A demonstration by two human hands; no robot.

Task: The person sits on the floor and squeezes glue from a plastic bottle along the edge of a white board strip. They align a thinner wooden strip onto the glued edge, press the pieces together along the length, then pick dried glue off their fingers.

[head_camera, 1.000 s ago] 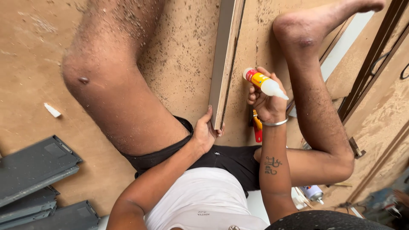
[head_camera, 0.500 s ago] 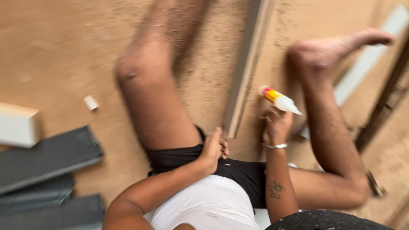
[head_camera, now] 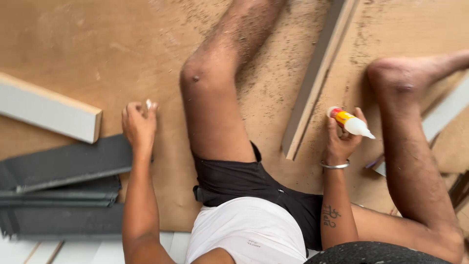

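I sit on a brown board floor with my legs spread. My right hand [head_camera: 340, 142] grips a small white glue bottle [head_camera: 351, 122] with a red and yellow label, nozzle tilted down to the right. Just left of it a long grey-faced wooden strip [head_camera: 315, 78] lies on the floor between my legs. My left hand [head_camera: 139, 124] is stretched out to the left of my knee, its fingers pinched on a small white piece [head_camera: 148, 104] at the floor.
A short grey-faced wooden block [head_camera: 49, 110] lies at the left. Below it sits a stack of dark grey strips [head_camera: 63, 186]. Sawdust speckles the board floor [head_camera: 97, 44]. More pale strips [head_camera: 447, 110] lie at the right past my foot.
My left hand left the end of the long strip and reached out left to the small white piece. The view swung left. My right hand kept the glue bottle.
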